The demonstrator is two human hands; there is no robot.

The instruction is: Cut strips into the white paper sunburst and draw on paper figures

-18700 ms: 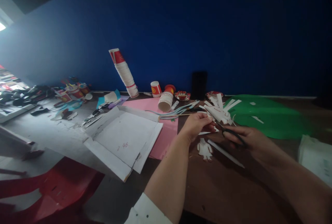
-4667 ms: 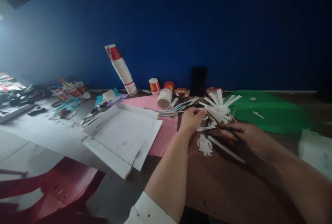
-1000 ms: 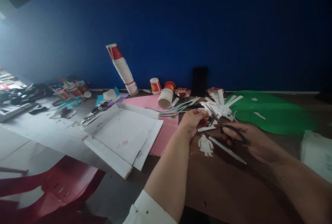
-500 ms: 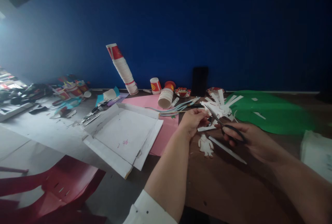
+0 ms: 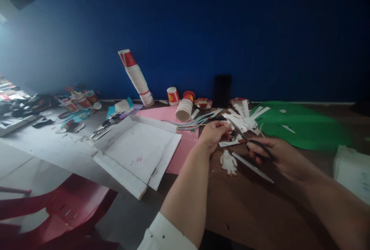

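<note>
My right hand (image 5: 276, 151) grips dark-handled scissors (image 5: 261, 148), their blades pointing up and left towards my other hand. Thumb and fingers of my left hand (image 5: 214, 134) are pinched together on a small white paper piece (image 5: 228, 125) at the blade tips, mostly hidden by the fingers. Behind both hands lies a loose pile of white paper strips (image 5: 245, 119). A white person-shaped paper cutout (image 5: 229, 163) rests flat on the brown table below my left hand. One long white strip (image 5: 252, 167) lies beside it, under the scissors.
Left of my arm sits a shallow white cardboard tray (image 5: 130, 147) partly over pink paper (image 5: 185, 147). A leaning stack of paper cups (image 5: 137, 78) stands by the blue wall. Green sheet (image 5: 300, 126) lies at right; a red chair (image 5: 78, 200) is lower left.
Both hands stay in almost the same place, with the scissors still at the paper. The view has shifted very slightly.
</note>
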